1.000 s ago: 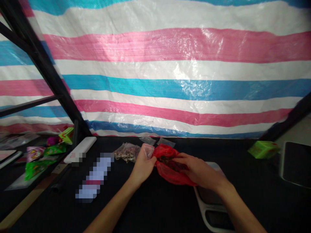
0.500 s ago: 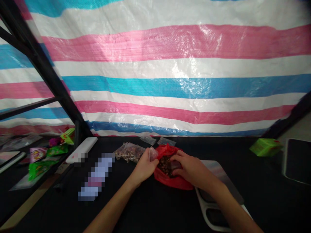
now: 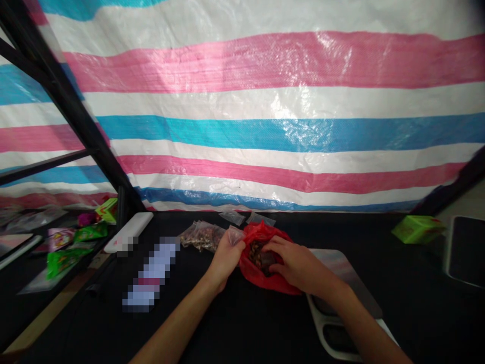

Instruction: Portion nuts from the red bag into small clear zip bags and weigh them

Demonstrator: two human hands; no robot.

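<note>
In the head view, the person's left hand (image 3: 226, 261) pinches a small clear bag (image 3: 235, 235) by its top edge, a narrow grip between thumb and fingers. The bag's mouth sits just beside the red plastic bag (image 3: 250, 270), which lies on the black table (image 3: 242, 328) between the two hands. The right hand (image 3: 297, 264) reaches over the red bag with its fingers curled at the opening, touching the dark brown pieces (image 3: 257, 255) inside. Whether that grip holds a piece, or only the bag's edge, cannot be told.

Farther back on the table, filled clear packets (image 3: 200, 236) lie just left of the left hand, with two flat clear bags (image 3: 242, 218) beyond them. To the near right, a white scale (image 3: 333, 323) sits partly under the right forearm. A green box (image 3: 418, 229) lies far right, and a white oblong object (image 3: 131, 232) and a blurred packet (image 3: 151, 270) lie left. Colourful snack packets (image 3: 64, 255) lie farther left, beyond a black metal frame (image 3: 71, 116). A striped tarp (image 3: 242, 126) hangs behind everything.
</note>
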